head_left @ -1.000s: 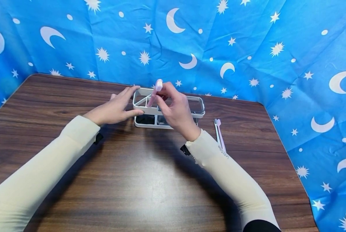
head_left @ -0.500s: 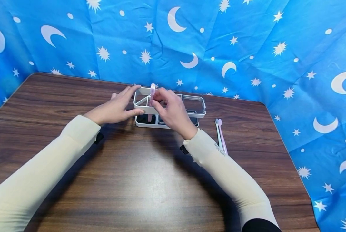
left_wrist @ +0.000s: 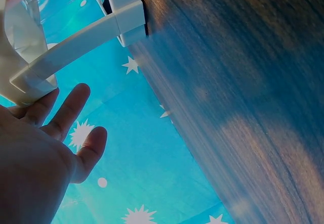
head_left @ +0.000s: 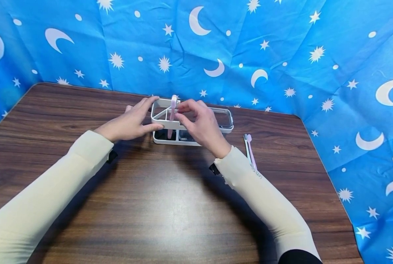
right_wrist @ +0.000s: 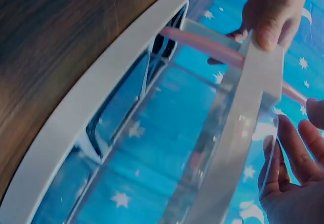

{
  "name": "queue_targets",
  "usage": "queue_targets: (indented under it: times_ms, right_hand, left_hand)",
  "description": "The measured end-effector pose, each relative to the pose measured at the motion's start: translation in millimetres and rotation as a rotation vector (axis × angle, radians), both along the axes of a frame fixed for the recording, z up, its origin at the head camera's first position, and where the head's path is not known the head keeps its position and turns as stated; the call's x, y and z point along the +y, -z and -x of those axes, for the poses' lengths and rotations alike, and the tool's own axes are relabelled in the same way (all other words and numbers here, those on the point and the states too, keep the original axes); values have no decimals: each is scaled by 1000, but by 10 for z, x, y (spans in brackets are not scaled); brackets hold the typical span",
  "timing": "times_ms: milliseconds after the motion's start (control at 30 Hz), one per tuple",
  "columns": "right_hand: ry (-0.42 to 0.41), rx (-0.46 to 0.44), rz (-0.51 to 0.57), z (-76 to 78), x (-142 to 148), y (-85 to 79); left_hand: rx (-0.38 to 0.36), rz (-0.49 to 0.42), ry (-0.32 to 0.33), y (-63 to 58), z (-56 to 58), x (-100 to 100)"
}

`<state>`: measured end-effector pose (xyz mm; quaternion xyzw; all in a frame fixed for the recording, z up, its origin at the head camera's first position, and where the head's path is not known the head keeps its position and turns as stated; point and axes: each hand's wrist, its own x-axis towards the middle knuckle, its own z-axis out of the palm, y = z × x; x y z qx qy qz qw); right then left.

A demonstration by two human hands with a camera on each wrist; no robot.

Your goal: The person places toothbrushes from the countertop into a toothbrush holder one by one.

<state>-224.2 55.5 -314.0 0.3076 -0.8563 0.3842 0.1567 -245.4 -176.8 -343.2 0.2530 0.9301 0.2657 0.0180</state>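
A white two-tier toothbrush holder stands near the table's far edge, with a dark lower tray and a divided upper frame. My left hand grips its left end, thumb at the front rim and fingertips at the back. In the left wrist view several fingers stretch out beside the frame. A pink toothbrush stands nearly upright through an upper slot, its lower end over the dark tray. Just right of it is my right hand, thumb and fingers spread apart; in the right wrist view the thumb lies close to the brush.
Two more toothbrushes, one pale green and one pink, lie side by side on the brown wooden table, right of the holder and partly behind the right sleeve. A blue cloth with moons and stars hangs behind.
The pink toothbrush went from tilted above the upper frame to nearly upright in its slot, lower end down at the tray. My right hand let go and moved slightly right; the left hand stayed.
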Motion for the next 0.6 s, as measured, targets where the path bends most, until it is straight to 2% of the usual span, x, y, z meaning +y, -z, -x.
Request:
queue_targets:
  times_ms: [600]
  right_hand:
    - [54,69,17,-2,387,-53]
  left_hand:
    - [5,8,10,-10,0,-2]
